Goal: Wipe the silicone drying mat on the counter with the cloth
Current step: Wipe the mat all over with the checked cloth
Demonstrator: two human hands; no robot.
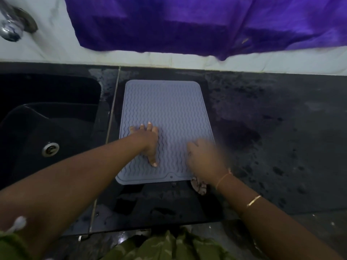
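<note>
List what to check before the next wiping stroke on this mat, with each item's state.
1. Silicone mat lies flat on the counter: ok.
2. Left hand presses flat on the mat, steadying it: ok.
3. Cloth sits under the right hand at the mat's near right corner: ok.
4. Right hand's grip on the cloth: cannot tell, blurred.
5. Rest of the mat bare of objects: ok.
6. Mat clean or dry: cannot tell.
</note>
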